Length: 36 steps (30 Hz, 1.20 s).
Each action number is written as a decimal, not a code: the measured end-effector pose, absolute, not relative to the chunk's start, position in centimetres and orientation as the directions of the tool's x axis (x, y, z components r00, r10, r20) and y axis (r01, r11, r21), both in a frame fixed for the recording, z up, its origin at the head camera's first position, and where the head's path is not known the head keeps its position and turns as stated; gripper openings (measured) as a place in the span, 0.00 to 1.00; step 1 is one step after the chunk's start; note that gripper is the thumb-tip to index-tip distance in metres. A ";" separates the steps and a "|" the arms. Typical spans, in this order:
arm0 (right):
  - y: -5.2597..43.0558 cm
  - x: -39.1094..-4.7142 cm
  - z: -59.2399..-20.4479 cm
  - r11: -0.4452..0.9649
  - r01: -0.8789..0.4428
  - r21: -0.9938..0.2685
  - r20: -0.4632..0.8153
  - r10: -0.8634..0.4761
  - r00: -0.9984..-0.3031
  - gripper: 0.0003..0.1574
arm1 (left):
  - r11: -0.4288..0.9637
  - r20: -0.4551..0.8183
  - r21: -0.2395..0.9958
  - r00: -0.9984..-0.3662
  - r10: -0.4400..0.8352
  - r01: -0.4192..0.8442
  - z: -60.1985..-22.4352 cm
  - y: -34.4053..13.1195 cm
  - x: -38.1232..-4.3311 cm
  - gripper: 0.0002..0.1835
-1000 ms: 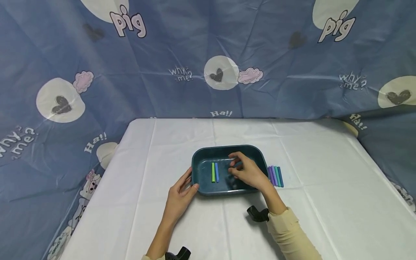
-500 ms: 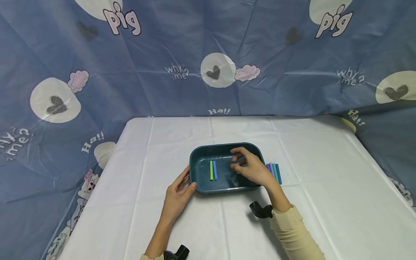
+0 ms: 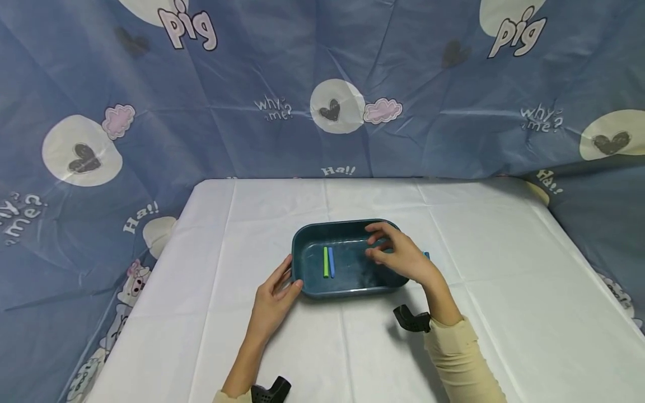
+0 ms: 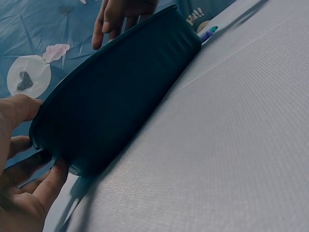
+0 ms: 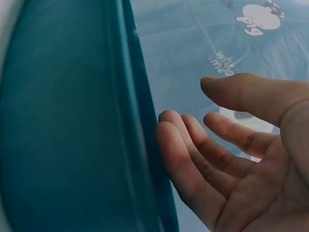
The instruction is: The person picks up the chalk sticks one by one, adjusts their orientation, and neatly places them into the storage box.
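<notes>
Thumb and fingers of my left hand [image 3: 272, 299] hold the near left corner of a dark teal tray [image 3: 347, 293]; in the left wrist view they press its rim and outer wall. A thin green stick [image 3: 325, 262] and a blue, crayon-like stick [image 3: 331, 263] lie side by side on the tray floor. Over the tray's right end is my right hand [image 3: 400, 256], its fingers loosely bent. The right wrist view shows nothing between thumb and fingers. Beyond that hand, just outside the tray, peeks the end of another blue stick [image 3: 426, 254].
Purple and green stick ends [image 4: 208, 34] show past the tray's far end in the left wrist view. A white cloth [image 3: 514, 280] covers the table. Behind it hangs a blue printed curtain [image 3: 242, 67].
My right hand has moved right across the tray and now hides most of the sticks on the table. The left hand keeps its place at the corner. The head view has shifted slightly.
</notes>
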State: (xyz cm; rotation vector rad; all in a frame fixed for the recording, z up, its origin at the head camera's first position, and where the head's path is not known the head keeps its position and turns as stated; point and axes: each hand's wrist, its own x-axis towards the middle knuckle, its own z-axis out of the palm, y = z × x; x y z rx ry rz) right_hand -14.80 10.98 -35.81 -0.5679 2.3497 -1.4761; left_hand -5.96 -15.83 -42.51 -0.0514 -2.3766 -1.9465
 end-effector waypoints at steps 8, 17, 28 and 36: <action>12.2 -15.5 -36.7 0.352 -0.167 -0.921 -0.025 -0.481 -0.876 0.27 | 0.187 0.059 0.981 -0.998 -0.017 0.055 -42.6 -15.9 -6.0 0.33; 13.6 -16.3 -37.7 0.348 -0.195 -0.917 0.000 -0.488 -0.873 0.28 | 0.165 0.051 0.985 -0.999 -0.010 0.048 -42.8 -16.0 -6.0 0.33; 14.5 -16.5 -37.9 0.339 -0.204 -0.919 0.009 -0.497 -0.868 0.28 | 0.173 0.073 0.982 -0.997 -0.002 0.071 -42.7 -15.9 -6.2 0.33; 15.4 -16.4 -37.3 0.307 -0.200 -0.931 0.011 -0.521 -0.853 0.29 | 0.186 0.077 0.980 -0.997 -0.004 0.075 -42.8 -16.0 -6.0 0.33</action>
